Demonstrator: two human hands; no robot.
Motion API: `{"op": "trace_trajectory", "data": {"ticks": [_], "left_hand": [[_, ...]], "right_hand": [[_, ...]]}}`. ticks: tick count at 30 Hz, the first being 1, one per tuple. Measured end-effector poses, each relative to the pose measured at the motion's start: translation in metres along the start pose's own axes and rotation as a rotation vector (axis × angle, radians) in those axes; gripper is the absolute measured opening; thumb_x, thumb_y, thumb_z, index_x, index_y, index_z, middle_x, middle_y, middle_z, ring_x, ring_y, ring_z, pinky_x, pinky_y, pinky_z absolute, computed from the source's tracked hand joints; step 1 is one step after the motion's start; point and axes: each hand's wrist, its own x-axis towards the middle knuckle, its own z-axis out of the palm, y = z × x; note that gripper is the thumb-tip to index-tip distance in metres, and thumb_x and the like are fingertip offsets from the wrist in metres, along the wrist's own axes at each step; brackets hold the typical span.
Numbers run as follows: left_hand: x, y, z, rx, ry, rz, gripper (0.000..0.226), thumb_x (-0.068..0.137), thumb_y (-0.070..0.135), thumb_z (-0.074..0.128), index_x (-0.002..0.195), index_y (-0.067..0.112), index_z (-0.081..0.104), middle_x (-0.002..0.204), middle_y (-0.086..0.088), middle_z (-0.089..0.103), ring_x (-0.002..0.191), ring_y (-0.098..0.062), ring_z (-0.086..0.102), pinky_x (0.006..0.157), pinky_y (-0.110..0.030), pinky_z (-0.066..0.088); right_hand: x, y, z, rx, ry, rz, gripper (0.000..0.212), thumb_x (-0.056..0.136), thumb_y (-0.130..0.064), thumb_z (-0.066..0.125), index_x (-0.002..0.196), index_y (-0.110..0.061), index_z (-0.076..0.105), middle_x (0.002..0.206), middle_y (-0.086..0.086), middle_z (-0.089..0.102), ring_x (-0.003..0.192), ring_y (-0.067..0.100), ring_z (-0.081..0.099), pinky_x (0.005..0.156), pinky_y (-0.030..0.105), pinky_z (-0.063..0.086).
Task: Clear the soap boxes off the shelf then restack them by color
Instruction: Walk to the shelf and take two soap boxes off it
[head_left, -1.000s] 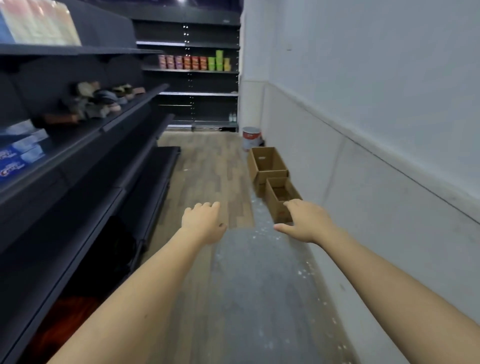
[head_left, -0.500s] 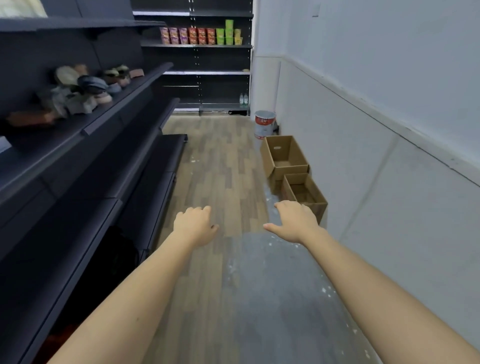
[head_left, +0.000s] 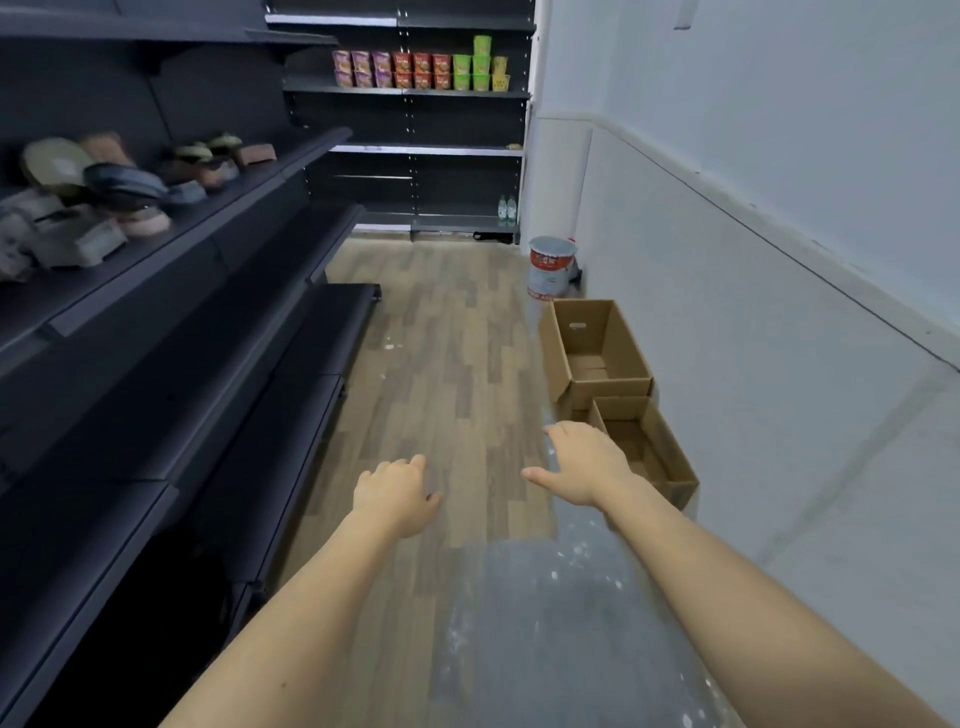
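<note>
My left hand (head_left: 397, 493) and my right hand (head_left: 584, 465) reach forward over the aisle floor, both holding nothing, fingers loosely bent downward. Dark shelving (head_left: 171, 291) runs along my left side. No soap box is in view now. Two open cardboard boxes stand by the right wall: a nearer one (head_left: 670, 452) just right of my right hand, and a farther one (head_left: 618, 332) behind it; nothing shows inside either.
Shoes and sandals (head_left: 119, 192) lie on a left shelf. The end shelf carries coloured cup containers (head_left: 421, 70) and two bottles (head_left: 506, 208). A red-and-white bucket (head_left: 550, 267) stands by the wall corner. Wood-pattern floor (head_left: 441, 364) runs ahead, grey concrete underfoot.
The view has moved forward down the aisle and tilted down; the blue and white boxes on the left shelf have left the frame. The cardboard boxes look closer. Both hands stay held out, holding nothing.
</note>
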Motion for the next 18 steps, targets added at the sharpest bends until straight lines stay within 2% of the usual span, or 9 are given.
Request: {"op": "trace_trajectory", "data": {"ticks": [8, 18], "left_hand": [[0.137, 0.007, -0.038, -0.052, 0.021, -0.054, 0.045, 0.095, 0.041, 0.040, 0.131, 0.014, 0.040, 0.129, -0.007, 0.052, 0.117, -0.027, 0.048, 0.091, -0.037, 0.038], [0.298, -0.027, -0.065, -0.036, 0.009, -0.097, 0.044, 0.095, 0.041, 0.040, 0.130, 0.015, 0.041, 0.128, -0.005, 0.052, 0.116, -0.026, 0.048, 0.091, -0.036, 0.037]], "right_hand": [[0.148, 0.034, -0.017, 0.002, -0.054, -0.046, 0.073, 0.089, -0.058, 0.047, 0.141, -0.009, 0.034, 0.145, 0.010, 0.039, 0.134, 0.026, 0.035, 0.110, 0.038, 0.029], [0.321, 0.034, -0.019, -0.038, -0.082, -0.132, 0.072, 0.089, -0.059, 0.045, 0.142, -0.011, 0.034, 0.145, 0.009, 0.038, 0.134, 0.025, 0.033, 0.110, 0.037, 0.026]]}}
